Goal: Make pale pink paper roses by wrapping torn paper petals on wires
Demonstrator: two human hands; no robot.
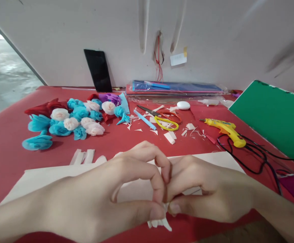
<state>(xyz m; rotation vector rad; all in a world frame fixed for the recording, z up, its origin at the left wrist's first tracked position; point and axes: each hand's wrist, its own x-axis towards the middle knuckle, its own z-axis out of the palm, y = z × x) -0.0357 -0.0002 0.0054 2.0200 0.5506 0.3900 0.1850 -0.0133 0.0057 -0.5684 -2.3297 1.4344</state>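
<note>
Red tabletop [7,138], spread all round the clock, whose centre I set where the fingertips meet, 12 pointing away from the wearer; pale wall panel [71,27], one, standing upright beyond it at 12; green board [270,118], one, tilted, at 2 o'clock; white sheet [35,179], one, lying partly under the hands, its far edge running from 10 to 1.

Left hand [96,192], entering from 9, thumb and fingers brought together in a pinch; right hand [212,189], entering from 3, its thumb tip beside the left one, likewise pinching; both, as I read my feed, grip the same item, though the fingers hide its upper part.

Flowers [80,113], blue, white, red and purple, heaped between 10 and 11; black slab [97,70], leaning on the panel at 11; yellow glue gun [225,130], lying with its cable at 1; scissors [156,114], blades apart, at 12; blue pen [145,119], just beside them.

Pale piece [159,223], at clock centre, ragged ends hanging toward 6; I judge the step to be gathering or shaping it by fingertip; the next move, to my mind, calls for one pinch holding steady while the other shifts lightly.
</note>
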